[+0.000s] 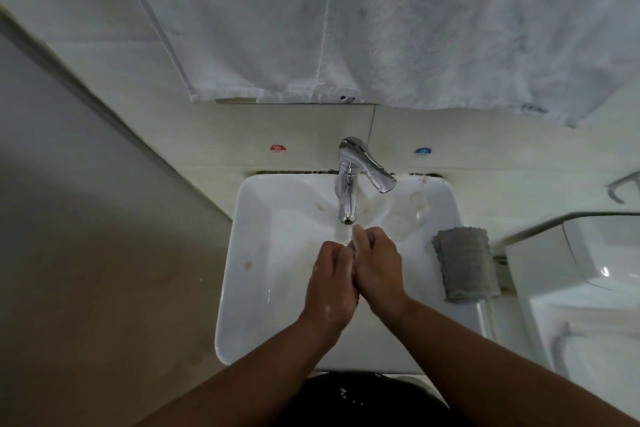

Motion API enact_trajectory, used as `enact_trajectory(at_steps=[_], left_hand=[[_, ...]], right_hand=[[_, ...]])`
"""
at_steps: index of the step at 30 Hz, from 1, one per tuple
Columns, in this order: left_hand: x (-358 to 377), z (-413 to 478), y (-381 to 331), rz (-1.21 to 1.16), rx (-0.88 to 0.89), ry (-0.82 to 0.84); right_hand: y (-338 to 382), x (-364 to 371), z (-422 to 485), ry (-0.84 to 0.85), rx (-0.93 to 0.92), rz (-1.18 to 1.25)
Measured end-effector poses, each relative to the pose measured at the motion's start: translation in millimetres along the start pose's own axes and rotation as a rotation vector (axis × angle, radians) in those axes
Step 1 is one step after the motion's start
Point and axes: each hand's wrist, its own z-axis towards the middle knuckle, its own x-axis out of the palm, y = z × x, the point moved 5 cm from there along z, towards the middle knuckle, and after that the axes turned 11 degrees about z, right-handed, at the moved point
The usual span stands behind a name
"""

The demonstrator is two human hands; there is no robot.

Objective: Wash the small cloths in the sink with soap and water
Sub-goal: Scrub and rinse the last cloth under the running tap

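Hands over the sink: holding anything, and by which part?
A small cloth, bunched between the left hand and right hand below the faucet. Only a sliver shows between the palms, so which part is gripped cannot be told.

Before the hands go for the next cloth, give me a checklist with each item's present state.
1. Grip on the small cloth: ok, the left hand and right hand hold it between them.
2. Hands over the sink: ok, just in front of the faucet spout.
3. Water running: ok, a faint stream seems to fall from the spout.
4. Soap on the cloth: cannot tell.
5. Next cloth ready: ok, a grey cloth lies on the sink's right rim.
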Motion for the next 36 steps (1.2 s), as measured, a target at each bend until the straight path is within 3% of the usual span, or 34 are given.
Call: enact_trajectory(at_steps=[2, 5, 7, 11, 14, 17, 22, 25, 27, 29, 32, 36], left_hand=[[-5.0, 12.2, 1.3, 0.049, 0.038, -0.020], [-15.3, 27.1, 2.2, 0.098, 0.034, -0.041], [-14.1, 20.8, 2.9, 0.048, 0.036, 0.005], [-12.7, 8.1, -5.6, -0.025, 0.058, 0.071], [-22.2, 26.2, -1.2, 0.003, 0.035, -0.044], [-20.0, 25.7, 8.3, -0.019, -0.017, -0.001], [-13.8, 10.7, 3.3, -0.056, 0.034, 0.136], [-26.1, 27.0, 6.0, 0.095, 0.043, -0.035], [-28.3, 30.8, 10.3, 0.046, -0.027, -0.095], [-18.6, 24.6, 13.6, -0.013, -0.025, -0.001], [-6.6, 10.1, 12.1, 0.010, 0.047, 0.167], [-19.6, 28.7, 16.7, 0.005, -0.041, 0.032]], right_hand=[[0.3, 4.4, -12.8, 0.018, 0.012, 0.004], [14.2, 15.2, -38.6, 0.123, -0.115, -0.015], [17.6, 13.7, -29.8, 0.074, -0.165, -0.021], [11.4, 6.8, -0.4, -0.055, -0.018, 0.042], [14.4, 17.4, -27.1, 0.027, -0.061, -0.010], [14.0, 21.2, -37.4, 0.083, -0.175, -0.046], [-5.0, 12.3, -5.4, -0.047, 0.043, 0.053], [5.3, 21.5, -29.5, 0.045, -0.035, 0.002], [10.5, 26.6, -37.0, 0.099, -0.110, -0.010], [4.9, 21.3, -24.4, 0.024, -0.096, -0.002], [-7.8, 8.5, -3.8, -0.049, 0.064, 0.068], [4.9, 18.8, -32.4, 0.065, -0.016, 0.016]])
